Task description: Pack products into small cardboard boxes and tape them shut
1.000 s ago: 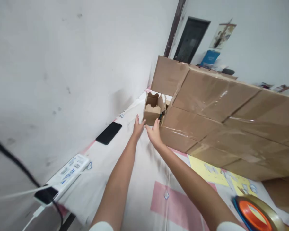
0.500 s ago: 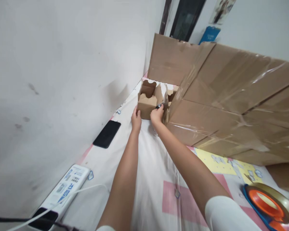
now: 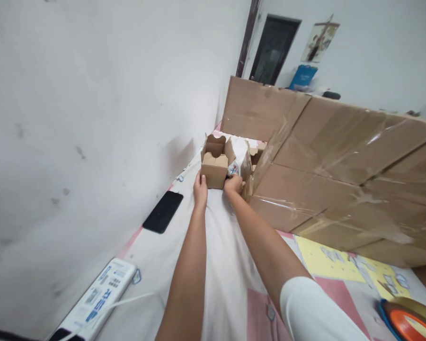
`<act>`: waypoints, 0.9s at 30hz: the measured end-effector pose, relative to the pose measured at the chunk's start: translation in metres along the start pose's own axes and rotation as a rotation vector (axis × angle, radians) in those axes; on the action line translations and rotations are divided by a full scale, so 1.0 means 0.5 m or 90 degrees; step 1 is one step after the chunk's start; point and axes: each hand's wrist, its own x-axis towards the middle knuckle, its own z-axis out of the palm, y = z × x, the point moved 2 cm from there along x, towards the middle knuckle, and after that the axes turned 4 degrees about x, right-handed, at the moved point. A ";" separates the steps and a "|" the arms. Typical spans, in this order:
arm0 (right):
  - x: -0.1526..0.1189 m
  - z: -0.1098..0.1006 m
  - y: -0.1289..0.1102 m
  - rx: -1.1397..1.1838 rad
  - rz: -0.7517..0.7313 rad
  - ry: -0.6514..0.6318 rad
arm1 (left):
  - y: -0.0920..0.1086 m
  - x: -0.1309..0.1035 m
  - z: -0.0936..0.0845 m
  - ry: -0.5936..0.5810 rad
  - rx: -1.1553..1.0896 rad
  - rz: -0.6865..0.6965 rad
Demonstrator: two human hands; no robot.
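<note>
A small open-topped cardboard box [image 3: 215, 173] with notched flaps stands on the cloth in front of me. My left hand [image 3: 200, 190] holds it at the near left corner, fingers along its side. At the box's right side, my right hand [image 3: 235, 183] is closed on a small clear plastic packet [image 3: 233, 167] with coloured bits, and a dark edge shows by the fingers. What else lies under those fingers is hidden. Just right of this hand, another open cardboard box [image 3: 255, 156] is partly hidden by the large carton wall.
A wall of taped cartons [image 3: 326, 170] rises on the right. The white wall [image 3: 92, 118] bounds the left. On the patterned cloth [image 3: 220, 265] lie a black phone [image 3: 163, 211], a white power strip [image 3: 101, 293] with a cable, and tape rolls [image 3: 412, 322].
The view has tilted up, so things sit lower in the picture. My right hand has drawn slightly down and away along the box's right side, showing more of the packet. The left hand stays on the box.
</note>
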 end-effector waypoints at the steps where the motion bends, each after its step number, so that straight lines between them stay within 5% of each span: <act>1: -0.004 0.001 -0.003 0.020 0.003 0.012 | 0.002 0.000 -0.004 0.017 0.003 0.002; 9: -0.062 0.001 -0.069 0.237 -0.091 0.025 | 0.028 0.003 -0.047 0.194 -0.008 0.059; 15: -0.192 -0.116 -0.079 0.404 -0.259 0.047 | 0.110 -0.039 -0.082 0.333 -0.092 0.097; 24: -0.442 -0.328 0.023 0.441 -0.510 -0.103 | 0.257 -0.261 -0.257 0.366 -0.184 0.058; 27: -0.518 -0.381 0.089 0.375 -0.588 -0.095 | 0.277 -0.362 -0.282 0.331 -0.232 0.004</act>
